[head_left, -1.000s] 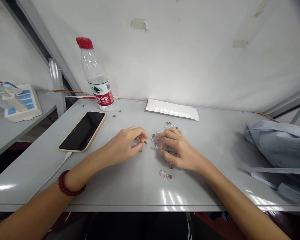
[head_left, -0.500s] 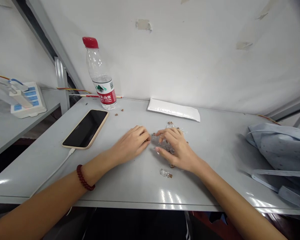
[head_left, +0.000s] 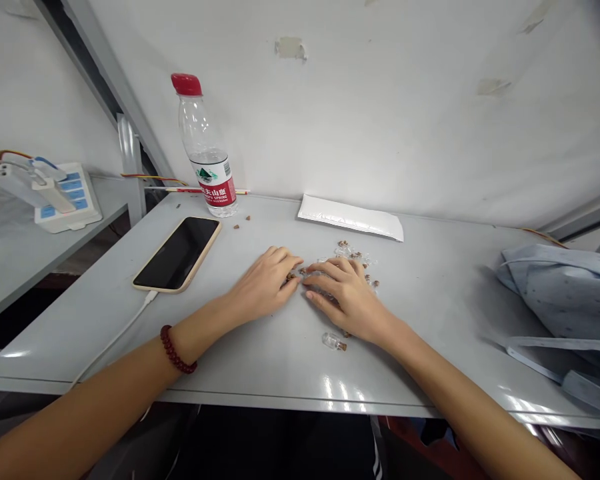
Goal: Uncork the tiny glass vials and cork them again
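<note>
Small clear glass bottles with cork stoppers (head_left: 357,256) lie in a loose cluster at the middle of the table. My left hand (head_left: 265,283), wearing a dark red bead bracelet (head_left: 177,352), rests at the cluster's left side. Its thumb and forefinger are parted, with a small brown cork (head_left: 291,275) showing between them; its other fingers are hidden. My right hand (head_left: 347,293) is spread palm down over the cluster, fingers bent and apart, covering several bottles. Nearer the front edge, one corked bottle (head_left: 334,342) lies on its side, apart from the others.
A phone (head_left: 179,255) on a charging cable lies left, near an upright water bottle (head_left: 210,173) and two loose corks (head_left: 237,227). At the back is a white padded packet (head_left: 350,217). Pale blue cloth (head_left: 560,287) lies right. A power strip (head_left: 70,200) sits far left.
My left thumb and forefinger have parted, and corks now show beside them. My right hand has shifted slightly left and lower over the bottles. The whole view has moved a little.
</note>
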The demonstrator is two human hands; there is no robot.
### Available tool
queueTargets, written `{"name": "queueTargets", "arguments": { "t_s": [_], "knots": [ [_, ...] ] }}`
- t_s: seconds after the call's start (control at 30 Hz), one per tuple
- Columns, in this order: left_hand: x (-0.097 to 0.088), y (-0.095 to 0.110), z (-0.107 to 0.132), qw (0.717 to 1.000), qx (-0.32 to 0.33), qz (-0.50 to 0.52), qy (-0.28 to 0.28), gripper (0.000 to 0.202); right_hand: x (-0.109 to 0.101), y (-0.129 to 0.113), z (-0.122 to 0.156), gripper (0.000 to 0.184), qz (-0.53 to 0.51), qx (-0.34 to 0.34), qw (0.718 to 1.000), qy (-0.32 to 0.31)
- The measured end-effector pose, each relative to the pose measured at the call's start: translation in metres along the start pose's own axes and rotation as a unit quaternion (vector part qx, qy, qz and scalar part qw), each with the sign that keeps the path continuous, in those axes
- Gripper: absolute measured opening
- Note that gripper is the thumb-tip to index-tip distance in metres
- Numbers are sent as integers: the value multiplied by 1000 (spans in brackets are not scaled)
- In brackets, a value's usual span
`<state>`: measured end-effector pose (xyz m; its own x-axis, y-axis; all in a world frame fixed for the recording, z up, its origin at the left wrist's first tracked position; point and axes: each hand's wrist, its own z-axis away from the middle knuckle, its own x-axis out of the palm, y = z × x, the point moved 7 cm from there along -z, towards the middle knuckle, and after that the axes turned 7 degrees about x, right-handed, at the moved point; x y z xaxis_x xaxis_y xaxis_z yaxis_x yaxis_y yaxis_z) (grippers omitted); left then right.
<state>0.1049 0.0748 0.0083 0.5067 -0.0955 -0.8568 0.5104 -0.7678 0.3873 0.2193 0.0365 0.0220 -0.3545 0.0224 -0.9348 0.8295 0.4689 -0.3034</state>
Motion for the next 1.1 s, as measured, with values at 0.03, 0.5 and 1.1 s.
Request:
{"name": "queueTargets", "arguments": {
  "t_s": [0.03, 0.5, 1.1],
  "knots": [
    [0, 1, -1, 1000, 5, 2, -4, 26, 0, 0, 0, 27, 0, 0, 1000, 3],
    [-15, 8, 1, 991, 77, 16, 107, 10, 1, -3, 3, 25, 0, -13, 1000, 8],
    [-6, 2, 1, 999, -5, 21, -26, 24, -20, 13, 3, 23, -54, -9, 997, 44]
  ]
}}
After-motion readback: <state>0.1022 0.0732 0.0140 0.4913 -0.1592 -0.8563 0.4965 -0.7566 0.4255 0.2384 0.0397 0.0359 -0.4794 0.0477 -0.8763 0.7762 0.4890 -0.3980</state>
